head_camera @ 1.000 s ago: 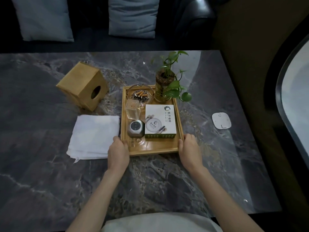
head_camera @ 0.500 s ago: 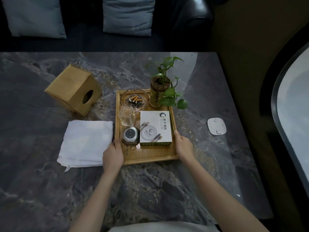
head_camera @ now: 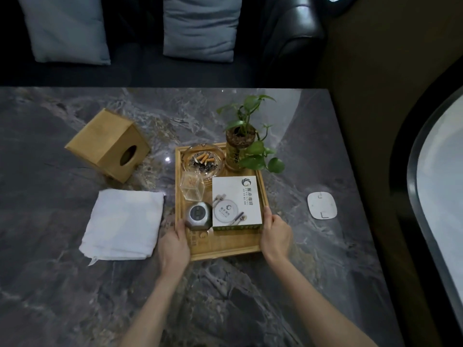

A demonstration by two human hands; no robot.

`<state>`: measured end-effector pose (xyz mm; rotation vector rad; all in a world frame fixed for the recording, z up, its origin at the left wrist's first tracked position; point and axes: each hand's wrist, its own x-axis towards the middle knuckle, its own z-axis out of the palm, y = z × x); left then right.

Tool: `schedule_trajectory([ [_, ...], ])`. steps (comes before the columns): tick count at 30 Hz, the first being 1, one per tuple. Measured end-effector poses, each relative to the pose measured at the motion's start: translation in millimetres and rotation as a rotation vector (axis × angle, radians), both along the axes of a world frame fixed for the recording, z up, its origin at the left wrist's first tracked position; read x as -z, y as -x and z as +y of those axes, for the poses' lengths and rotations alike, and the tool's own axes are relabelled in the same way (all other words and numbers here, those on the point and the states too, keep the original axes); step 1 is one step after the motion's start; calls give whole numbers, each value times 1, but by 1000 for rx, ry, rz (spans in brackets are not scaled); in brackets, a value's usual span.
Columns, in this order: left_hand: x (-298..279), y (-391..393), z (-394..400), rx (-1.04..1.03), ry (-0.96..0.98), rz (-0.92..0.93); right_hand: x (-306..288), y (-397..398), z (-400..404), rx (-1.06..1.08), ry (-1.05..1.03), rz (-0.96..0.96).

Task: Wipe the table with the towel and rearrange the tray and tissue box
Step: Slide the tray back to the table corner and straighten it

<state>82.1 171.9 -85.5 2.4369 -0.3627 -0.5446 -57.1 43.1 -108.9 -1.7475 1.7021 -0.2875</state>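
Note:
A wooden tray (head_camera: 225, 247) sits mid-table on the dark marble table (head_camera: 62, 284). It carries a glass ashtray with butts, a potted plant, a clear cup, a small grey clock and a white box. My left hand (head_camera: 172, 246) grips the tray's near left corner and my right hand (head_camera: 275, 236) grips its near right edge. A folded white towel (head_camera: 122, 225) lies flat just left of the tray, beside my left hand. The wooden tissue box (head_camera: 107, 144) lies tipped on the table behind the towel, its oval opening facing right and toward me.
A flat white pad (head_camera: 322, 205) lies right of the tray near the table's right edge. A dark sofa with two grey cushions (head_camera: 200, 26) runs along the table's far side. A curved pale surface (head_camera: 441, 196) stands off to the right.
Both hands have slid further along the tray's sides, thumbs over the rim. The tray, towel and tissue box keep their places relative to each other; the camera view has shifted.

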Motion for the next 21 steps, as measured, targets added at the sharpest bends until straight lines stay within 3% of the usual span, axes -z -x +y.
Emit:
schedule_trajectory([
  [5, -3, 14, -20, -6, -37, -12, -11, 15, -18, 6, 24, -76],
  [11, -9, 42, -54, 2, 99, 31, -19, 44, -48, 52, 68, -80],
  [21, 1, 92, -102, 85, 138, 62, -27, 109, -88, 119, 144, -64],
])
